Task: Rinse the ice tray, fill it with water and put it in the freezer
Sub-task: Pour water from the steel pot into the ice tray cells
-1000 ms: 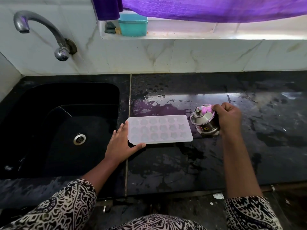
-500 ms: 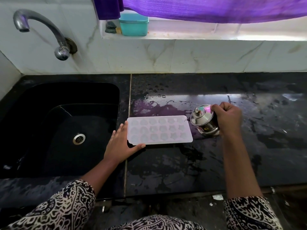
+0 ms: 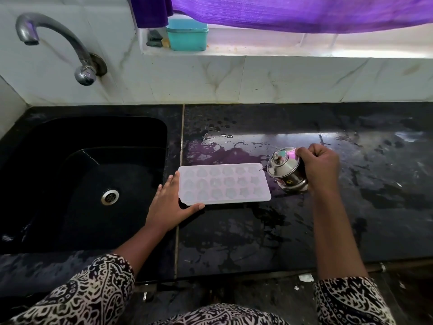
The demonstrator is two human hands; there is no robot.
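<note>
A white translucent ice tray [image 3: 223,184] with shaped cavities lies flat on the wet black counter [image 3: 293,231], just right of the sink. My left hand [image 3: 167,205] rests against the tray's left end, fingers straight along its edge and thumb under the near corner. My right hand [image 3: 319,166] grips a small lidded steel kettle [image 3: 284,168], tilted left with its spout at the tray's far right corner. Whether the cavities hold water cannot be told.
A black sink [image 3: 82,179] with a round drain lies to the left, under a curved metal tap [image 3: 56,43] on the tiled wall. A teal box [image 3: 187,35] sits on the window ledge below a purple curtain [image 3: 293,12]. Puddles cover the counter behind the tray.
The kettle has tipped slightly further to the left toward the tray. My left hand and the tray have stayed in place.
</note>
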